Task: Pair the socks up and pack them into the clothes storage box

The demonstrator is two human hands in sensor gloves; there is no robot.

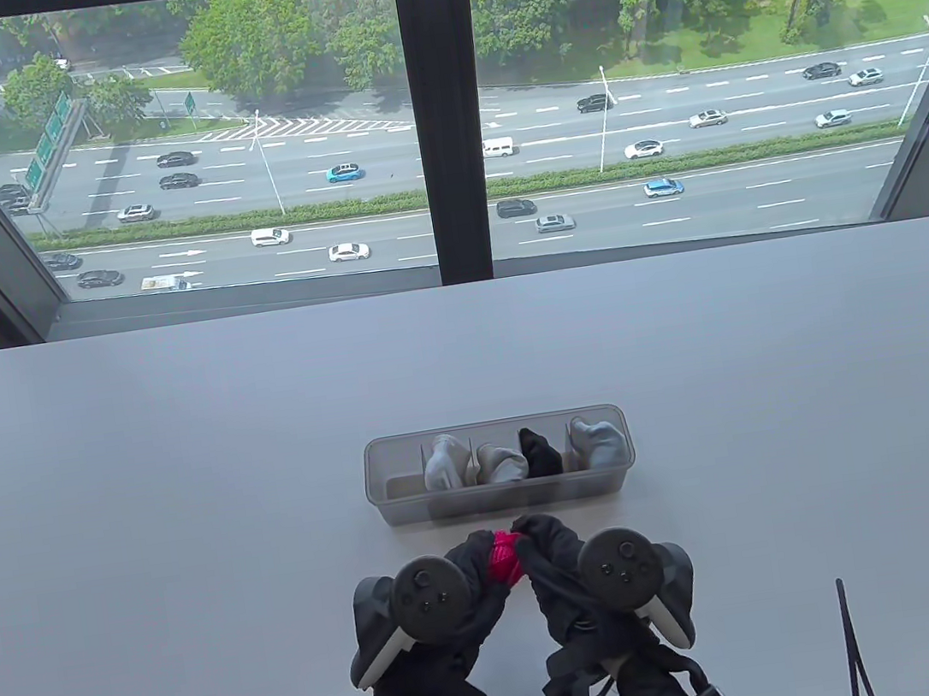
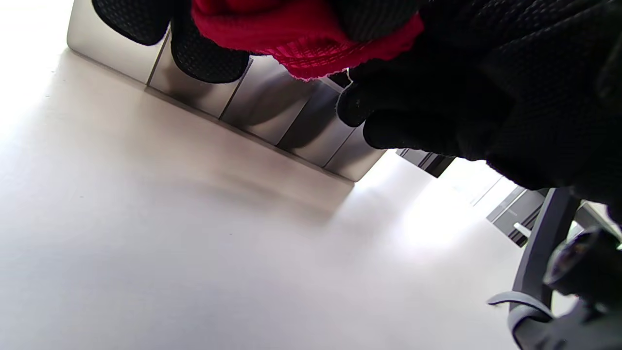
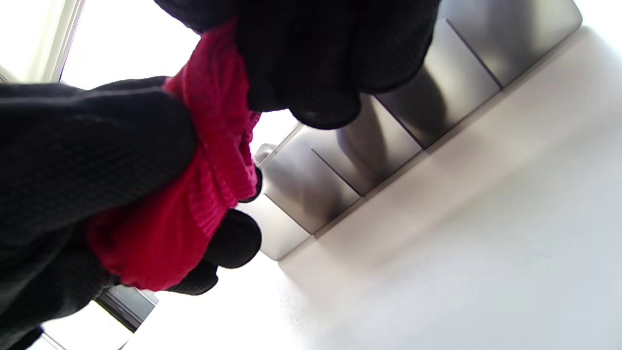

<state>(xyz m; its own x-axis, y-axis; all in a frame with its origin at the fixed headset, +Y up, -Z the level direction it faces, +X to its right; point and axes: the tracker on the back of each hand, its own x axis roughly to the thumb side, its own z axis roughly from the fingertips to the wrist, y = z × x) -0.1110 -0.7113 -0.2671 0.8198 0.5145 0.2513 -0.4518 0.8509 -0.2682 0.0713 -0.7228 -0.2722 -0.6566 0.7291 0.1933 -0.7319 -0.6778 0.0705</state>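
Between both hands, red socks (image 1: 504,556) sit mostly hidden.

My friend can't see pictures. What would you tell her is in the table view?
Two gloved hands, left hand and right hand, hold a bundled red sock together above a white table. Just beyond them sits a clear storage box with dividers, holding three grey sock bundles and one black; its leftmost compartment looks empty.

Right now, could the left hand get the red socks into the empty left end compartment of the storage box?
Probably yes: the left hand holds the red socks just in front of the storage box, with bare table between them and that compartment open on top.
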